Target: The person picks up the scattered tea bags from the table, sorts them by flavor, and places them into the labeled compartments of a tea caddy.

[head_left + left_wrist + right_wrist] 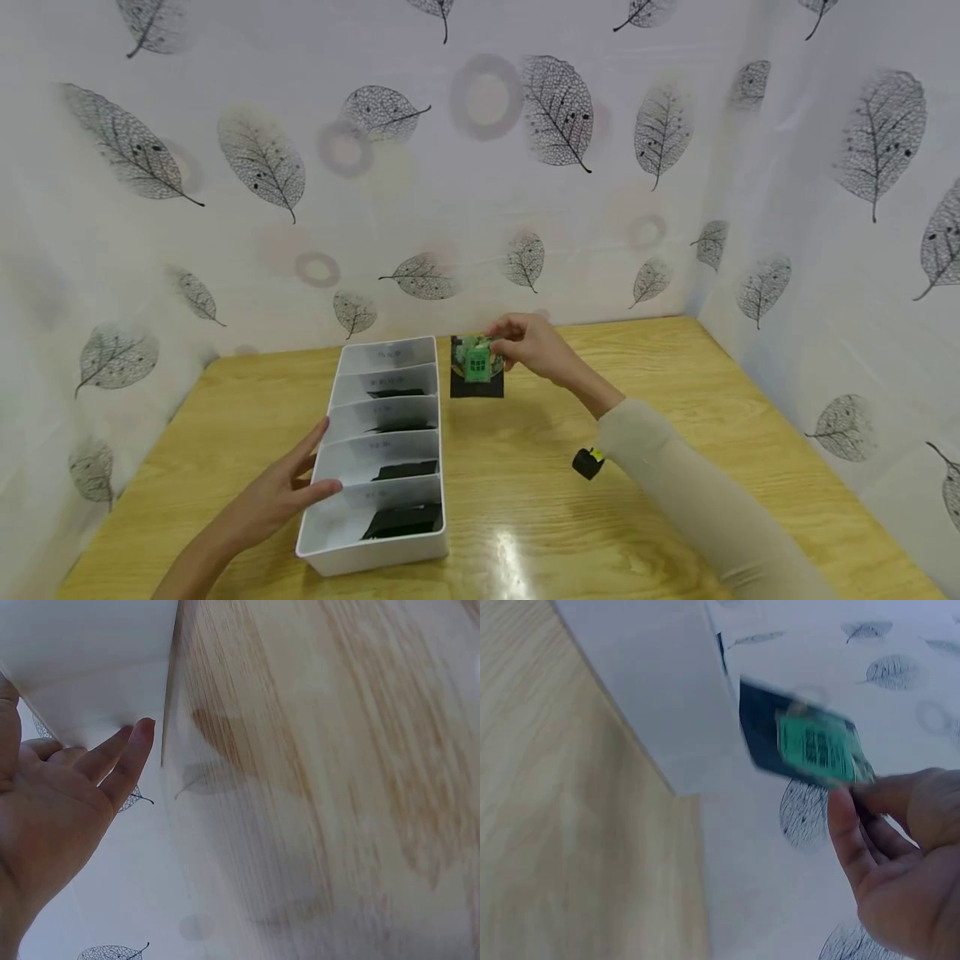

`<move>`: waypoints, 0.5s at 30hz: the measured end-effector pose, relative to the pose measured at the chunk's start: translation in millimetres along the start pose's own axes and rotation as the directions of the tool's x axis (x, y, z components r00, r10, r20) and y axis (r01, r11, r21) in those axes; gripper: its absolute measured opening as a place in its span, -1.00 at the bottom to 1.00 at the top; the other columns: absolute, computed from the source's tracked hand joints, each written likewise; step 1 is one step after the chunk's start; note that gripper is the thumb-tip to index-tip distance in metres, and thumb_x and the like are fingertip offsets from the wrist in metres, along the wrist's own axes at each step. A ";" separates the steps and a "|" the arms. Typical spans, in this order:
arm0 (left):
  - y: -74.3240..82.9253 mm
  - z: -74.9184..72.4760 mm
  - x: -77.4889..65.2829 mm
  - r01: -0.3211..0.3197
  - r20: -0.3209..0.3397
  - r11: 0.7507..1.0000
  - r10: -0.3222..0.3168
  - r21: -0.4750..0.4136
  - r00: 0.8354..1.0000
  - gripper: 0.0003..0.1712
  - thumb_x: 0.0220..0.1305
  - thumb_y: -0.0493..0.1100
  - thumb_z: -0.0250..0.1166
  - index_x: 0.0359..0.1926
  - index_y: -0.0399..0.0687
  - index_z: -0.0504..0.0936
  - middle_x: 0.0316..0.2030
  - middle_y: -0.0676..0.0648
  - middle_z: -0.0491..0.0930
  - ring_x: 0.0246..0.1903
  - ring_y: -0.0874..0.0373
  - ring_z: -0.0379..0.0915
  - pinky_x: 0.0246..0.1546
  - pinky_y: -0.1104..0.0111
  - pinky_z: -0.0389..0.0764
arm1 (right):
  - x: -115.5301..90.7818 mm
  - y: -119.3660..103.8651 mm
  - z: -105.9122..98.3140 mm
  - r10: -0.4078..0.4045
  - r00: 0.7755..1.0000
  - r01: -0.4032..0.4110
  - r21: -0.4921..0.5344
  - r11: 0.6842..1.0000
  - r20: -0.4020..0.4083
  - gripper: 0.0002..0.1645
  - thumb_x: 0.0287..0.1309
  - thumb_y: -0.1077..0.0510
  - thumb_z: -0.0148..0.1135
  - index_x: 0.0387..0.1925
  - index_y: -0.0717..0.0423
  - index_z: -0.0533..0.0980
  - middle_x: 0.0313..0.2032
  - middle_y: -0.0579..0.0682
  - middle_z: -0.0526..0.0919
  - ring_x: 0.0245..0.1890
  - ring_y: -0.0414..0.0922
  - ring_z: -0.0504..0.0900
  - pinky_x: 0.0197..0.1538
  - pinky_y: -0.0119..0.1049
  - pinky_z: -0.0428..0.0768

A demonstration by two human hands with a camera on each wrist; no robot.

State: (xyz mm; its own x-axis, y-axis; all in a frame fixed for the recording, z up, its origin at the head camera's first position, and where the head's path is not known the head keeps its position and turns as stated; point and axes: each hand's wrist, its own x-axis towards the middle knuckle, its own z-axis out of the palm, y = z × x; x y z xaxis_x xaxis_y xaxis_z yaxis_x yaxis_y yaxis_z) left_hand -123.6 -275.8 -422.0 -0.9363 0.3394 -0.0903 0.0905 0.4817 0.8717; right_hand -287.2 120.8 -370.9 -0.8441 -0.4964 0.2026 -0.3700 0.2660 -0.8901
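Observation:
My right hand pinches a small packet by its upper right edge, off to the right of the box's far end. The packet is black and dark green, with a bright green printed label; in the right wrist view the packet is tilted. A long white box with several compartments stands on the table. My left hand rests on the box's left side, thumb over the rim. In the left wrist view, the left hand's fingers lie fairly straight against the outer wall.
Dark flat packets lie in several compartments; the farthest shows none. Faint handwriting marks the dividers. A small black object with yellow shows beside the right sleeve. The wooden table meets a leaf-patterned sheet at the back and sides.

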 end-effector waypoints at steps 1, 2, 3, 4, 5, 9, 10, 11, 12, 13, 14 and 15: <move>0.0 -0.4 0.0 -0.003 0.001 1.000 0.003 -0.005 1.000 0.09 0.48 -0.14 0.31 0.66 -0.17 -0.29 0.57 -0.48 -0.24 0.35 -0.56 0.21 0.09 0.10 0.63 | 5.8 -5.3 3.6 -0.028 0.999 0.028 -0.011 1.000 -0.028 -0.77 0.44 0.32 0.20 0.06 0.31 0.60 -0.23 0.14 0.72 -0.40 0.05 0.68 -0.31 -0.20 0.70; 0.3 -0.6 -0.1 -0.003 0.001 1.000 0.003 -0.004 1.000 0.09 0.48 -0.14 0.31 0.66 -0.17 -0.29 0.57 -0.48 -0.24 0.35 -0.56 0.19 0.10 0.09 0.62 | 11.6 -10.1 7.7 -0.060 0.996 0.059 -0.023 0.998 -0.061 -0.78 0.43 0.34 0.20 0.04 0.31 0.61 -0.22 0.15 0.73 -0.39 0.09 0.69 -0.30 -0.19 0.71; 0.4 -1.0 0.1 0.002 -0.002 1.000 -0.002 -0.004 1.000 0.09 0.48 -0.14 0.31 0.66 -0.15 -0.28 0.58 -0.47 -0.25 0.37 -0.56 0.17 0.11 0.08 0.62 | 17.4 -14.3 12.5 -0.099 0.990 0.095 -0.043 0.994 -0.097 -0.79 0.42 0.35 0.20 0.02 0.30 0.62 -0.23 0.15 0.73 -0.39 0.11 0.69 -0.31 -0.18 0.72; 0.5 -1.4 0.1 0.002 -0.001 1.000 -0.002 -0.003 1.000 0.09 0.48 -0.14 0.31 0.66 -0.15 -0.29 0.58 -0.46 -0.26 0.37 -0.56 0.15 0.11 0.07 0.61 | 22.7 -18.5 17.8 -0.146 0.980 0.139 -0.064 0.988 -0.131 -0.80 0.41 0.36 0.20 0.00 0.31 0.62 -0.24 0.16 0.73 -0.39 0.13 0.69 -0.31 -0.17 0.72; 0.6 -1.6 0.1 0.006 -0.004 1.000 -0.006 0.000 1.000 0.09 0.48 -0.13 0.31 0.66 -0.14 -0.28 0.59 -0.45 -0.26 0.38 -0.56 0.13 0.12 0.06 0.61 | 27.7 -21.9 23.6 -0.193 0.967 0.181 -0.085 0.980 -0.164 -0.81 0.41 0.37 0.21 -0.01 0.31 0.63 -0.25 0.17 0.73 -0.39 0.13 0.70 -0.30 -0.15 0.73; 0.4 -2.4 0.6 0.001 -0.008 1.000 -0.001 0.016 1.000 0.08 0.48 -0.12 0.31 0.66 -0.13 -0.28 0.60 -0.42 -0.28 0.40 -0.56 0.09 0.12 0.03 0.60 | 43.0 -29.3 47.6 -0.395 0.878 0.340 -0.229 0.912 -0.269 -0.85 0.37 0.36 0.28 -0.07 0.28 0.66 -0.24 0.13 0.73 -0.36 -0.01 0.72 -0.27 -0.20 0.73; 0.2 -2.3 0.7 -0.002 -0.008 1.000 0.002 0.020 1.000 0.08 0.48 -0.12 0.31 0.66 -0.14 -0.28 0.60 -0.41 -0.28 0.41 -0.55 0.08 0.13 0.02 0.60 | 45.6 -29.9 53.1 -0.440 0.853 0.371 -0.267 0.890 -0.280 -0.86 0.37 0.36 0.29 -0.08 0.28 0.67 -0.23 0.12 0.73 -0.33 -0.05 0.72 -0.25 -0.24 0.73; 0.0 -2.0 0.8 -0.003 -0.008 1.000 0.004 0.022 1.000 0.08 0.48 -0.12 0.31 0.66 -0.14 -0.28 0.60 -0.41 -0.27 0.41 -0.55 0.08 0.13 0.03 0.60 | 48.1 -29.7 58.0 -0.480 0.829 0.397 -0.303 0.866 -0.287 -0.86 0.37 0.36 0.29 -0.09 0.27 0.68 -0.23 0.10 0.72 -0.31 -0.08 0.71 -0.24 -0.28 0.72; -0.1 -1.8 0.9 -0.003 -0.008 1.000 0.003 0.019 1.000 0.08 0.48 -0.12 0.31 0.66 -0.15 -0.27 0.60 -0.40 -0.27 0.41 -0.55 0.08 0.13 0.04 0.60 | 50.2 -29.2 62.6 -0.515 0.807 0.418 -0.335 0.844 -0.289 -0.87 0.36 0.36 0.30 -0.11 0.26 0.69 -0.23 0.09 0.72 -0.29 -0.10 0.71 -0.24 -0.34 0.70; -0.3 -1.5 1.1 -0.002 -0.008 1.000 0.002 0.022 1.000 0.08 0.48 -0.12 0.31 0.66 -0.16 -0.27 0.60 -0.40 -0.27 0.41 -0.54 0.08 0.13 0.04 0.59 | 51.8 -28.6 66.6 -0.545 0.788 0.435 -0.366 0.823 -0.287 -0.87 0.36 0.37 0.30 -0.12 0.25 0.69 -0.22 0.08 0.72 -0.27 -0.12 0.70 -0.23 -0.39 0.67; -0.4 -1.1 1.3 0.000 -0.007 1.000 0.000 0.023 1.000 0.09 0.47 -0.11 0.32 0.66 -0.17 -0.27 0.60 -0.41 -0.27 0.41 -0.54 0.08 0.14 0.04 0.59 | 53.3 -27.6 70.3 -0.564 0.776 0.450 -0.381 0.808 -0.280 -0.88 0.36 0.37 0.29 -0.13 0.25 0.69 -0.22 0.07 0.71 -0.25 -0.13 0.69 -0.22 -0.43 0.66; -0.5 -0.8 1.6 0.003 -0.008 1.000 -0.002 0.027 1.000 0.09 0.47 -0.10 0.32 0.66 -0.18 -0.27 0.60 -0.41 -0.26 0.41 -0.54 0.08 0.15 0.03 0.58 | 54.8 -25.8 73.7 -0.576 0.771 0.458 -0.392 0.798 -0.272 -0.87 0.36 0.38 0.29 -0.13 0.24 0.70 -0.22 0.06 0.71 -0.24 -0.14 0.68 -0.21 -0.45 0.64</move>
State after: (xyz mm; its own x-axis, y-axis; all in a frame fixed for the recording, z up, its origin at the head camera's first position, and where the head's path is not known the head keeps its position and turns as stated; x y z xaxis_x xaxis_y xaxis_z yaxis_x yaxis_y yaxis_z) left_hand -125.4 -276.1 -422.2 -0.9392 0.3316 -0.0886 0.0973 0.5046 0.8579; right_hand -295.3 25.8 -366.8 -0.5430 -0.3107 0.7802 -0.8339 0.3086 -0.4575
